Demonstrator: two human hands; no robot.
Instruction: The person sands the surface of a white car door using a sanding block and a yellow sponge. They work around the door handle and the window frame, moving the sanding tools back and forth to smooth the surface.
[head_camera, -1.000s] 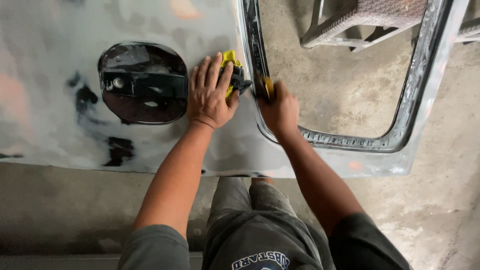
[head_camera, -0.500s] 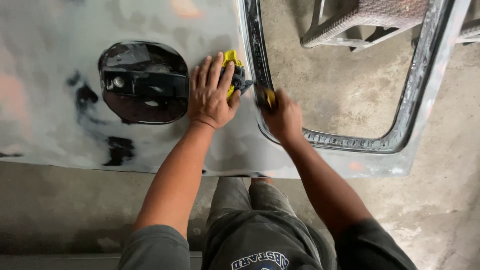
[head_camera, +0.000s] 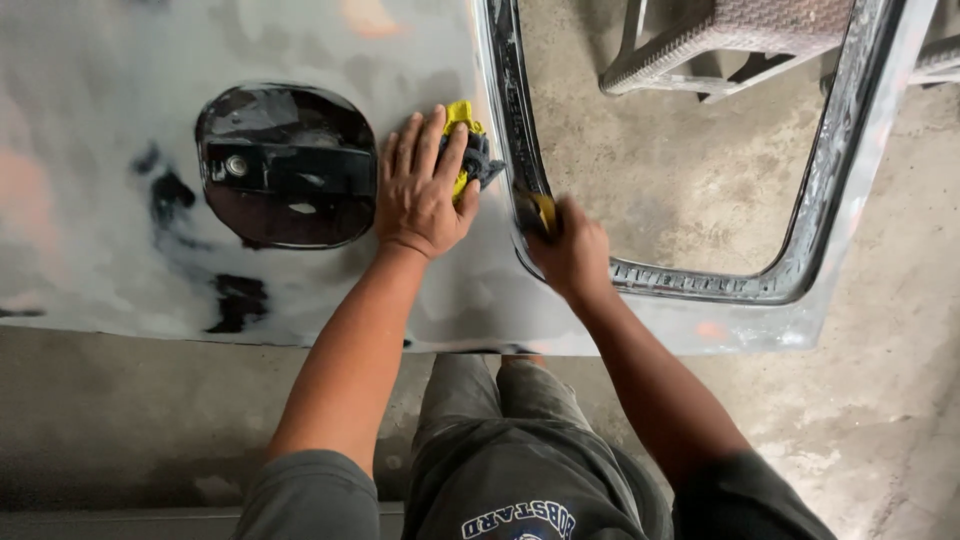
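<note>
— What has the person got under the left hand (head_camera: 425, 190)?

— A crumpled yellow and dark grey cloth pad (head_camera: 468, 150), sitting at about one o'clock from the palm. The fingers are spread flat, pressing it against the dull grey sanded car body panel (head_camera: 120, 250); the grip is open, a press and not a clutch.

— And the right hand (head_camera: 572, 250)?

— Closed round a small yellow sanding pad (head_camera: 541, 212), which shows only as a sliver at eleven o'clock from the knuckles. It sits right on the black inner edge of the panel's window opening (head_camera: 515, 120).

— How would those pieces handle, do you reckon?

— Both look soft and light, easy to fold to the curve of that edge. I would pinch the small one between thumb and fingers and keep the cloth under a flat palm. The panel looks stiff and smooth, possibly slick, so I would lean on the broad flat metal, not the thin rim.

— Anything else close by?

— A glossy black oval fuel-filler recess (head_camera: 285, 165) at nine o'clock from the left hand, and a brown woven plastic stool (head_camera: 720, 40) on the concrete floor (head_camera: 680, 180) seen through the opening.
</note>
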